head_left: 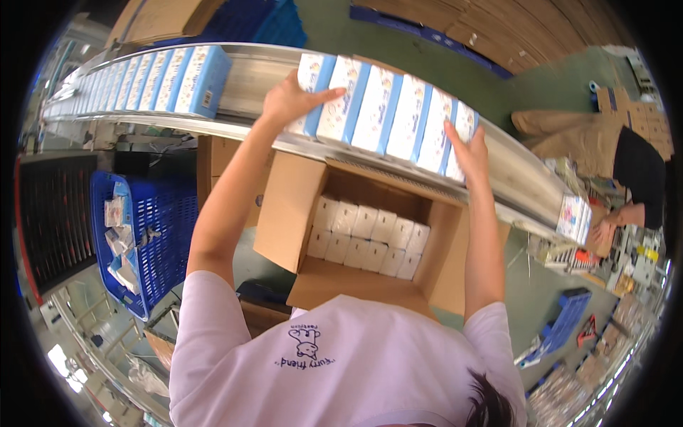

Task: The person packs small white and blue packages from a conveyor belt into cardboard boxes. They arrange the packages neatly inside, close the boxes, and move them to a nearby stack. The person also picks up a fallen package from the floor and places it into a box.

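White-and-blue slab-shaped packs [388, 114] rowed between my left hand [293, 103] and right hand [470, 152].
Half-spread, both grip the row's ends on a smooth pale conveyor [518, 171]; below them gapes a brown cardboard carton [348, 282].

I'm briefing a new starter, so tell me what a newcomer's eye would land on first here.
First, the row of white-and-blue packs on the conveyor at top centre, with the left hand at its left end and the right hand at its right. Next, just below, the open cardboard box with two rows of white packs inside. Then the bright blue basket at left, holding a jumble of items.
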{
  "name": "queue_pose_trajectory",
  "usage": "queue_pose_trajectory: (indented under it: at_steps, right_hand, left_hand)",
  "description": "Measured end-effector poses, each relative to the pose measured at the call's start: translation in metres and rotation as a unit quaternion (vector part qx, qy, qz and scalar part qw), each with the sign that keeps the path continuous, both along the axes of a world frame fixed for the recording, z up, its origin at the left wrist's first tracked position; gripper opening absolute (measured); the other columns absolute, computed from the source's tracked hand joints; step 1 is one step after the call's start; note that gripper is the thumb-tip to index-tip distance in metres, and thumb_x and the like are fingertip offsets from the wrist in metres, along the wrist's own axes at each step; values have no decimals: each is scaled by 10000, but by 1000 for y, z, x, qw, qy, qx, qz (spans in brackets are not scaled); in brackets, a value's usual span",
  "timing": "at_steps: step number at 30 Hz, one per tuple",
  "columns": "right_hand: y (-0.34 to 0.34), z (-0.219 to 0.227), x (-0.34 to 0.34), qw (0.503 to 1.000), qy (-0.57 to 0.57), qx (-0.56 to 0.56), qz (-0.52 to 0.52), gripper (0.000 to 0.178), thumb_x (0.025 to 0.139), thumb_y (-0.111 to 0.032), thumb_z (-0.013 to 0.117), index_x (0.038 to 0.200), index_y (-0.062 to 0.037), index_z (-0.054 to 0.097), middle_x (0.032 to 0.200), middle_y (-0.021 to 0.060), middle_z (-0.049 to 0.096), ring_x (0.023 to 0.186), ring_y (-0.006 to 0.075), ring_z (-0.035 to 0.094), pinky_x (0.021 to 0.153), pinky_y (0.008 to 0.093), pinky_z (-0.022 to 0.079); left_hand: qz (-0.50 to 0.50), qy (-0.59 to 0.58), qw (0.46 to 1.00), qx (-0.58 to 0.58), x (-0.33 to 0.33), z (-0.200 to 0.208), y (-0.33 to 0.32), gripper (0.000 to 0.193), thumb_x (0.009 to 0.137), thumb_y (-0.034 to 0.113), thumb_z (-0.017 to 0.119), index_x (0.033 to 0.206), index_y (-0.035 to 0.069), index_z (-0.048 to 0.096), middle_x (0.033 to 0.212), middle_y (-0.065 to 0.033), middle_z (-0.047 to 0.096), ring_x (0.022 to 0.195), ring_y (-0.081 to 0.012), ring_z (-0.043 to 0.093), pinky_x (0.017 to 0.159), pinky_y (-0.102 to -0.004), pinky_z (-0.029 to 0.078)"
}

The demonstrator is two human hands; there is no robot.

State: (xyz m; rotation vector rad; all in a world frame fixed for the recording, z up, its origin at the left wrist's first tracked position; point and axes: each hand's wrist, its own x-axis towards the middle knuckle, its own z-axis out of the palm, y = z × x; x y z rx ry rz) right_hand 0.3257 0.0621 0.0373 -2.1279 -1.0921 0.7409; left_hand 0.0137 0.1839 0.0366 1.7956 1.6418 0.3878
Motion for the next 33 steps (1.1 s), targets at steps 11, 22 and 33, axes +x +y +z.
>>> queue_pose_trajectory:
  at_steps: [11,22,33]
  right_hand:
    - [-210,68,-15,975,-18,198,-98,982,538,-212,814,1300,21,241,1181,137,432,1090,269,464,949,395,375]
    - [-181,-89,-31,883,-365,-220,197,976,665,-506,699,1375,-27,231,1273,245,429,1074,361,510,752,442,496]
    - [-100,-119,-17,877,-47,-312,362,902,594,-677,634,1250,-82,464,1309,127,436,1111,324,490,845,439,443]
  left_hand:
    - [77,-406,908,-73,7,75,-206,1000,521,114,869,1265,-30,217,1198,-188,433,1082,-252,506,913,-366,446]
    - [-341,262,902,44,25,-86,-198,1182,555,459,797,1380,-40,113,1367,-253,272,1202,-427,339,944,-459,383]
    - [-450,100,878,-130,62,-151,-115,808,656,537,682,1299,124,419,1217,-171,497,1109,-342,472,902,-405,406]
